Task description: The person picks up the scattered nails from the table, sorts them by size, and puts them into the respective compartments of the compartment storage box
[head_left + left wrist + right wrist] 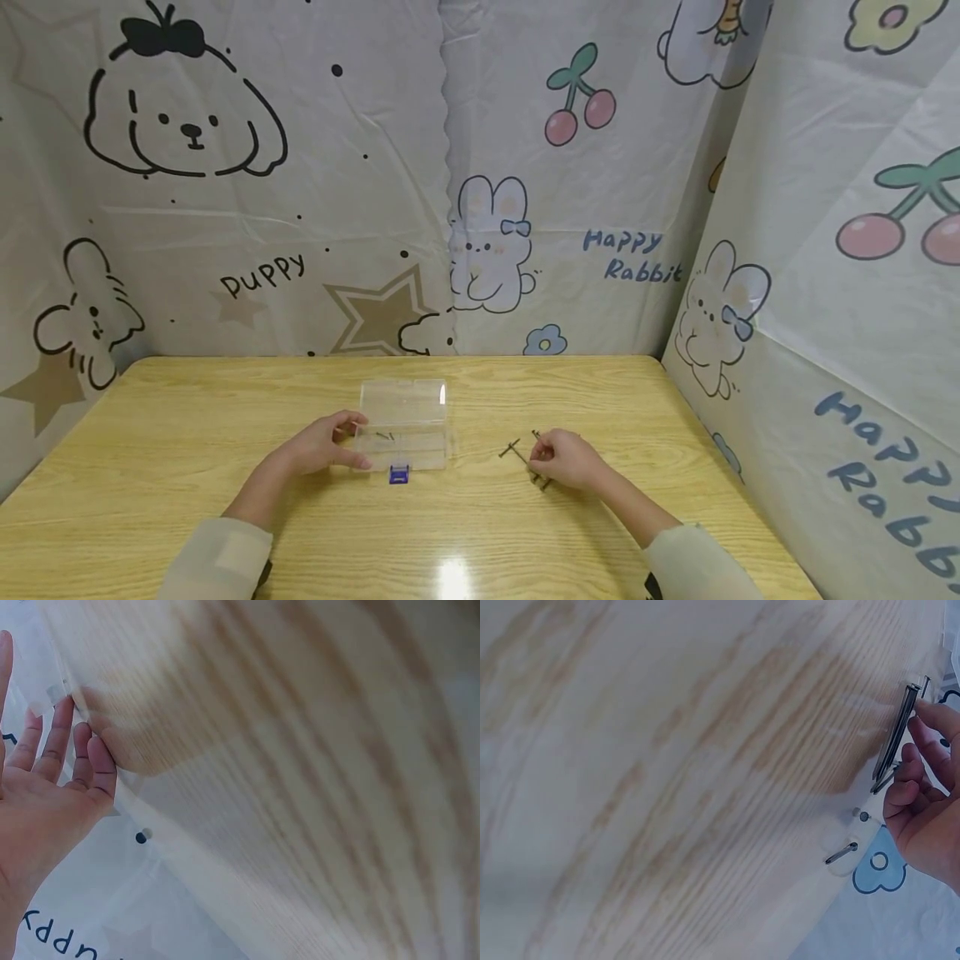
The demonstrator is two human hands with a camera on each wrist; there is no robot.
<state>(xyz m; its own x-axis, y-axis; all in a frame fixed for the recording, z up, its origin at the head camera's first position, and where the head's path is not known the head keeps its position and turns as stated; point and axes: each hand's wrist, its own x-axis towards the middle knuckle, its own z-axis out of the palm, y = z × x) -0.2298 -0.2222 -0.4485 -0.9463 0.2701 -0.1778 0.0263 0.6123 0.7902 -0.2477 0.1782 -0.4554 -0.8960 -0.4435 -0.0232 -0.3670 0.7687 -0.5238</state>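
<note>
A clear plastic box (427, 452) stands on the table with its lid (403, 402) raised and a blue latch (399, 475) at its front. A few small nails (385, 436) show inside it. My left hand (322, 446) holds the box's left side, thumb toward the front and fingers toward the back. To the right of the box, my right hand (567, 458) is over a loose group of nails (508, 449). Its fingertips pinch at a long dark nail (897, 731); exactly how many nails they hold is hidden.
The wood-grain table (450, 533) ends at a patterned cloth wall (360, 208) behind, and another cloth (847, 333) hangs along the right side. A separate nail (841, 853) lies apart from the group near the right hand.
</note>
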